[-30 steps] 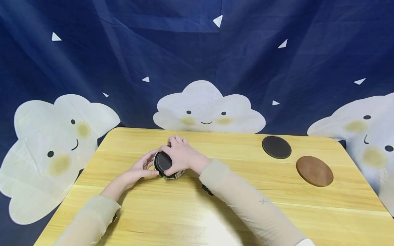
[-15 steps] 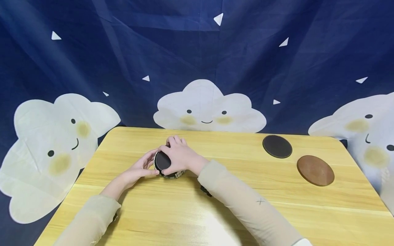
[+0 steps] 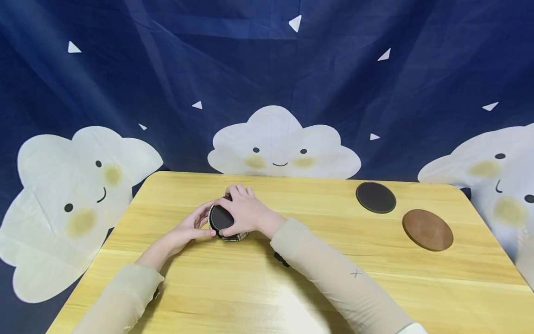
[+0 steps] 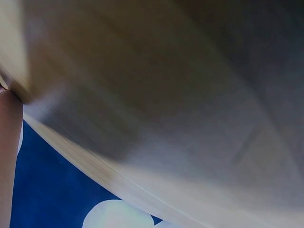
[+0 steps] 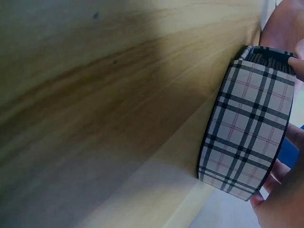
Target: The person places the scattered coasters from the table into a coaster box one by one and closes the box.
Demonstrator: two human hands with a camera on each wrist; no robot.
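Observation:
A round plaid coaster holder stands on the table left of centre, with a black coaster showing at its top. In the right wrist view the holder's plaid wall fills the right side, and dark stacked edges show in its opening. My left hand holds the holder's left side, thumb at the near rim. From above, my right hand spans the black coaster, thumb at the near edge and fingers at the far edge; it hides the coaster's right part. The left wrist view shows mostly blurred tabletop.
On the wooden table, a separate black coaster lies at the back right. A brown coaster lies nearer and further right. Behind the table's back edge hangs a blue cloth with printed clouds.

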